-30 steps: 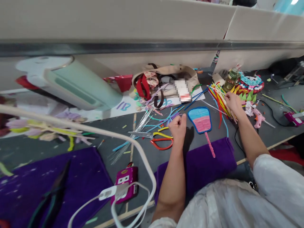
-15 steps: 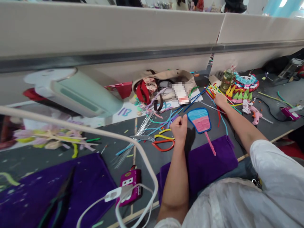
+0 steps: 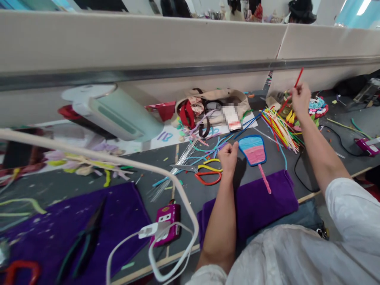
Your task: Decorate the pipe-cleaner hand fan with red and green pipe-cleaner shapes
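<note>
Craft workshop, scissors (image 3: 192, 168), pliers (image 3: 89, 228), colourful strips (image 3: 283, 128)

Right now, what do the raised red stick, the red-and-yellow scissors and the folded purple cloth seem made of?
Red stick: perhaps matte chenille, showing no shine; too blurred to settle.
Scissors: grey, faintly shiny blades suggest metal; smooth, evenly coloured handles, probably plastic.
Folded purple cloth: matte fabric, perhaps plush, judging by soft folds.

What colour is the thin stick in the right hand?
Red. The head view shows the stick best, poking up from the right hand.

Left grip (image 3: 228, 159): palm hidden; red handle (image 3: 23, 264) cut off below.
</note>
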{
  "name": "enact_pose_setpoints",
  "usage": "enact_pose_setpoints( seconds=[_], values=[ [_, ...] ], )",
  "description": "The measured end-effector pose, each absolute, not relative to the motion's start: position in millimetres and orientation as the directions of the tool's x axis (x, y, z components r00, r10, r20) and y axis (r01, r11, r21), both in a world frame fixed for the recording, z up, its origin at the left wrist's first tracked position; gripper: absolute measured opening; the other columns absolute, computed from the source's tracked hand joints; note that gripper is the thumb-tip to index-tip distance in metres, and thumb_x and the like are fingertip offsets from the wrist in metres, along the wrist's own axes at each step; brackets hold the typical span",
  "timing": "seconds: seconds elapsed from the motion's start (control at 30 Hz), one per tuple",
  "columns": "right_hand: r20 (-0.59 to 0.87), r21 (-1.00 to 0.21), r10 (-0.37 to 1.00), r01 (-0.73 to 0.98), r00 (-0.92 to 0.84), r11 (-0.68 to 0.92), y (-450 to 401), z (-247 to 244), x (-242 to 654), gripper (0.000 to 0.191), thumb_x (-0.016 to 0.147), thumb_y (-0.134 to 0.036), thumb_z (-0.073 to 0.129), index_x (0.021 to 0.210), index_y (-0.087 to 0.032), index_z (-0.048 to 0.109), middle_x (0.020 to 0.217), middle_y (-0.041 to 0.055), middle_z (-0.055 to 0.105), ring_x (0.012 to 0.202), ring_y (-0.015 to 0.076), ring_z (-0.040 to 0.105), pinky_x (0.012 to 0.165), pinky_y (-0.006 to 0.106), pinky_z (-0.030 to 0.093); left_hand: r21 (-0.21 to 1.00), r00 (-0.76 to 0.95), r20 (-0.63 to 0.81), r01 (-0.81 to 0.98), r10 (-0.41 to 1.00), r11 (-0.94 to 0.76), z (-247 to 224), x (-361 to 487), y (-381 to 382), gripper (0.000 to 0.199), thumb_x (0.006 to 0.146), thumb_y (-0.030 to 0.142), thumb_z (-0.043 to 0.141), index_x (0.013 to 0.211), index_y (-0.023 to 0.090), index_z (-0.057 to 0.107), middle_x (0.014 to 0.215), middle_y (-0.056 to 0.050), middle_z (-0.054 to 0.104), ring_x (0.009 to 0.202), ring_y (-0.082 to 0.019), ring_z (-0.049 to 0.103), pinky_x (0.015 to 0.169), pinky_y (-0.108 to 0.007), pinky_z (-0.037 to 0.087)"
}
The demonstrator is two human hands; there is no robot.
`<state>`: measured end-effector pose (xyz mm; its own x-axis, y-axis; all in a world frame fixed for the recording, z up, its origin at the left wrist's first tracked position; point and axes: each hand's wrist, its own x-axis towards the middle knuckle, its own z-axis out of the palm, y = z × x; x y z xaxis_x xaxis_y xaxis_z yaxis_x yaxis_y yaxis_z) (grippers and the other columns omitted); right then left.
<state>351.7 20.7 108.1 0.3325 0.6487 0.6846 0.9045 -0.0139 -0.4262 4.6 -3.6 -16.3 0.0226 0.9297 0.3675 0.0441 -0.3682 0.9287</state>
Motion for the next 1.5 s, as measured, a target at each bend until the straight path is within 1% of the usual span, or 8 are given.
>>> enact_pose_setpoints(
  seconds=[0.1, 0.2, 0.3, 0.43, 0.6, 1.17, 1.33, 1.5],
  values=[
    [0.789, -0.424, 0.541, 0.895, 0.292, 0.136, -4.2, 137.7, 328.4, 0.052, 0.105, -0.042, 0.013, 0.118, -0.017, 0.057, 0.115, 0.0134, 0.066, 0.098, 0.0162, 0.068, 0.076, 0.031, 0.056, 0.957, 0.079, 0.281, -0.097, 0.956, -0.273, -15.4, 6.5, -4.8, 0.057, 0.082, 0.054, 0.066, 0.049, 0.02, 0.035, 0.046, 0.006, 0.03, 0.046, -0.008, 0.027, 0.048, -0.025, 0.025],
    [0.878, -0.319, 0.457, 0.885, 0.142, 0.339, -35.9, 144.9, 277.5, 0.033, 0.104, -0.039, 0.034, 0.112, -0.022, 0.061, 0.119, 0.0104, 0.066, 0.111, 0.0192, 0.064, 0.089, 0.038, 0.056, 0.951, 0.213, 0.174, -0.291, 0.962, -0.108, -9.9, 7.8, -7.5, 0.049, 0.082, 0.054, 0.067, 0.054, 0.018, 0.048, 0.048, 0.005, 0.044, 0.046, -0.007, 0.04, 0.049, -0.022, 0.034],
    [0.872, -0.252, 0.49, 0.845, -0.013, 0.471, -59.2, 123.1, 224.5, 0.016, 0.098, -0.03, 0.051, 0.102, -0.024, 0.065, 0.117, 0.0079, 0.067, 0.116, 0.0231, 0.062, 0.1, 0.046, 0.052, 0.894, 0.374, 0.088, -0.439, 0.923, 0.092, -3.5, 7.4, -9.9, 0.039, 0.074, 0.05, 0.076, 0.067, 0.017, 0.059, 0.06, 0.003, 0.055, 0.051, -0.008, 0.05, 0.052, -0.021, 0.042],
    [0.795, -0.329, 0.603, 0.786, -0.07, 0.524, -68.1, 77.1, 183.1, 0.017, 0.096, -0.021, 0.051, 0.098, -0.024, 0.067, 0.115, 0.0099, 0.067, 0.111, 0.0222, 0.064, 0.096, 0.043, 0.055, 0.858, 0.529, 0.014, -0.442, 0.849, 0.261, -0.7, 4.5, -11.4, 0.04, 0.067, 0.048, 0.083, 0.08, 0.013, 0.068, 0.068, 0.0, 0.062, 0.057, -0.008, 0.056, 0.053, -0.021, 0.046],
    [0.761, -0.44, 0.648, 0.73, -0.006, 0.523, -67.3, 43.2, 173.6, 0.019, 0.095, -0.019, 0.051, 0.1, -0.023, 0.068, 0.115, 0.0116, 0.067, 0.112, 0.0228, 0.064, 0.095, 0.042, 0.055, 0.854, 0.646, -0.008, -0.392, 0.763, 0.341, -1.4, 1.8, -14.1, 0.045, 0.062, 0.049, 0.087, 0.076, 0.011, 0.067, 0.063, 0.0, 0.06, 0.052, -0.008, 0.054, 0.052, -0.021, 0.046],
    [0.778, -0.45, 0.628, 0.71, 0.014, 0.542, -68.5, 10.3, 174.6, 0.027, 0.093, -0.016, 0.05, 0.111, -0.026, 0.068, 0.128, 0.0117, 0.061, 0.118, 0.0238, 0.062, 0.096, 0.044, 0.056, 0.87, 0.756, -0.092, -0.255, 0.648, 0.422, 3.8, 14.2, -25.4, 0.04, 0.058, 0.041, 0.089, 0.067, 0.011, 0.064, 0.062, 0.0, 0.062, 0.052, -0.008, 0.055, 0.054, -0.022, 0.046],
    [0.754, -0.586, 0.601, 0.684, 0.264, 0.435, -67.4, 11.9, 171.3, 0.037, 0.094, -0.025, 0.054, 0.13, -0.025, 0.056, 0.137, 0.0144, 0.054, 0.105, 0.0213, 0.066, 0.088, 0.04, 0.057, 0.836, 0.63, -0.036, -0.406, 0.775, 0.37, 5.9, 4.3, -17.5, 0.037, 0.056, 0.036, 0.089, 0.068, 0.012, 0.063, 0.061, 0.001, 0.062, 0.051, -0.009, 0.056, 0.051, -0.021, 0.046],
    [0.593, -0.715, 0.671, 0.674, 0.445, 0.185, -62.8, 13.0, 191.9, 0.026, 0.095, -0.033, 0.046, 0.105, -0.019, 0.065, 0.1, 0.0096, 0.068, 0.089, 0.0205, 0.066, 0.082, 0.036, 0.054, 0.751, 0.399, 0.035, -0.616, 0.916, 0.239, 7.4, -14.3, 1.0, 0.033, 0.063, 0.033, 0.085, 0.073, 0.015, 0.059, 0.065, 0.003, 0.061, 0.052, -0.007, 0.057, 0.049, -0.018, 0.048]
  ],
)
